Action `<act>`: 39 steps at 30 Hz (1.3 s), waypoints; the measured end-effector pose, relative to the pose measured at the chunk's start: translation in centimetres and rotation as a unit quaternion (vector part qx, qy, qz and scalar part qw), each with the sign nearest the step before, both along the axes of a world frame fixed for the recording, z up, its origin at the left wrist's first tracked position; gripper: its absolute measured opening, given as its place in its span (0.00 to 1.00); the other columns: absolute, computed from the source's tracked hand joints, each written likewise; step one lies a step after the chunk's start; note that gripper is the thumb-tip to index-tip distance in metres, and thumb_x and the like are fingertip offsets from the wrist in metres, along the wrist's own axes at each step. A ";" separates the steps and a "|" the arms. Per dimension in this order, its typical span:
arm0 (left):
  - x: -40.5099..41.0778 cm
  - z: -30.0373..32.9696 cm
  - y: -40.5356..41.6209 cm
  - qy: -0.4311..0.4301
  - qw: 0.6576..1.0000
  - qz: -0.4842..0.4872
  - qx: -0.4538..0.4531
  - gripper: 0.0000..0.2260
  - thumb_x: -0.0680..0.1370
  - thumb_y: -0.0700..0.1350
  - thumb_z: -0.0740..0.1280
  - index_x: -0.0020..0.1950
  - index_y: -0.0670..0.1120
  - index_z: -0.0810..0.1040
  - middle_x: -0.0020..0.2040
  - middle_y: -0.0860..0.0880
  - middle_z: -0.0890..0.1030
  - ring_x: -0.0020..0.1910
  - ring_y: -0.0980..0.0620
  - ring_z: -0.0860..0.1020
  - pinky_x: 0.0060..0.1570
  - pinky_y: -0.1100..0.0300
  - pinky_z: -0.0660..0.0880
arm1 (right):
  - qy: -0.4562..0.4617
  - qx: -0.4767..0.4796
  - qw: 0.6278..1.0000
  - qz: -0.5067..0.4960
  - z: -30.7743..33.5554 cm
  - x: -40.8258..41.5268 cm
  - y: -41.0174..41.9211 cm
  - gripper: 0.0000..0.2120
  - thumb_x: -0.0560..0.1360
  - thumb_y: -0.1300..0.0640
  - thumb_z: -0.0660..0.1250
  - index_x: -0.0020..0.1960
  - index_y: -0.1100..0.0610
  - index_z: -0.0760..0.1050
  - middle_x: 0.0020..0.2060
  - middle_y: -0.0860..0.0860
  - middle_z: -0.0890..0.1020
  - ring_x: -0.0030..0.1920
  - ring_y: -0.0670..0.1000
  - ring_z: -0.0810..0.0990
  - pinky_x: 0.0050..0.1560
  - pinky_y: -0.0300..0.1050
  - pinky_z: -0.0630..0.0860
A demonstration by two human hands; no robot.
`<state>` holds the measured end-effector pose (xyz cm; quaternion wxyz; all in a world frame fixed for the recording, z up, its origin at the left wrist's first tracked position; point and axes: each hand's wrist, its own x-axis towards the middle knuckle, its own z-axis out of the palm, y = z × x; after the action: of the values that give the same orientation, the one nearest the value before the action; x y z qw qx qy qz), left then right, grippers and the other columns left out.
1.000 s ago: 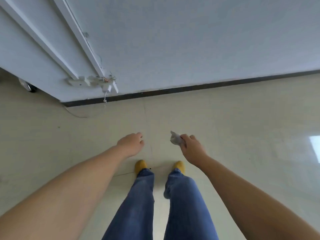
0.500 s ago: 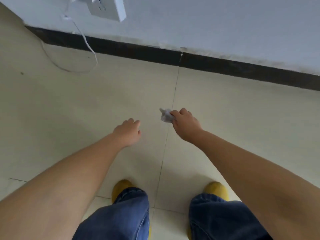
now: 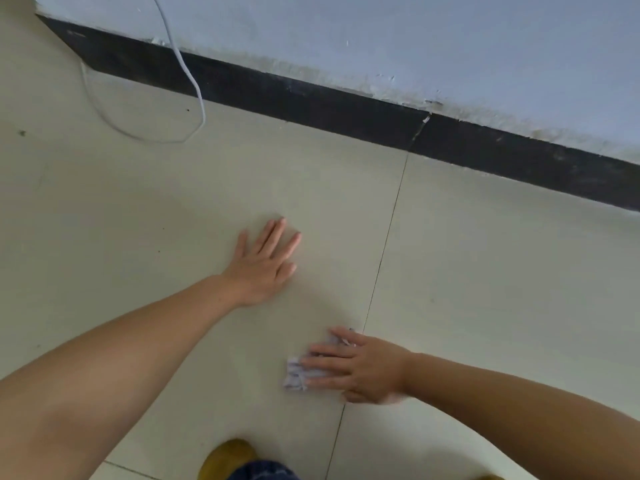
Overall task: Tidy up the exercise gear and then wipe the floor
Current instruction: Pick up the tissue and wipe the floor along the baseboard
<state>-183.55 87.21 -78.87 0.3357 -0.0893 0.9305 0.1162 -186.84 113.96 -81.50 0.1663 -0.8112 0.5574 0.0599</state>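
Head view: right hand [image 3: 360, 367] lies flat on a crumpled white tissue [image 3: 298, 374], fingers straight and slightly spread, pressing it onto the beige tiled floor [image 3: 485, 271]. Tissue sits just left of the grout line [image 3: 384, 237], near the frame's lower middle; its exposed part runs roughly toward and away from the wall, the rest hidden under the fingers. Right fingers point left. Left hand [image 3: 265, 265] palm down, fingers straight and close together, flat on the same tile, pointing toward the black baseboard [image 3: 311, 102]. Hands well apart. White cable [image 3: 194, 88] hangs down the wall [image 3: 450, 39] and loops on the floor at upper left. Yellow shoe [image 3: 225, 457] and blue jeans [image 3: 266, 472] at bottom edge.
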 end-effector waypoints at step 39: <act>3.5 2.1 -10.7 0.345 0.845 0.379 0.150 0.22 0.72 0.24 0.54 0.58 0.39 0.79 0.54 0.43 0.79 0.51 0.50 0.76 0.51 0.70 0.64 | -0.063 -0.037 0.990 0.121 -1.0 2.8 -14.7 0.22 0.78 0.45 0.54 0.70 0.45 0.70 0.72 0.46 0.67 0.75 0.52 0.60 0.75 0.58 0.49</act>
<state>-180.08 76.52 -76.81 -0.0676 -0.3381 0.8510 0.3961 -184.09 99.30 -82.50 0.1625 -0.8802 0.4458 0.0079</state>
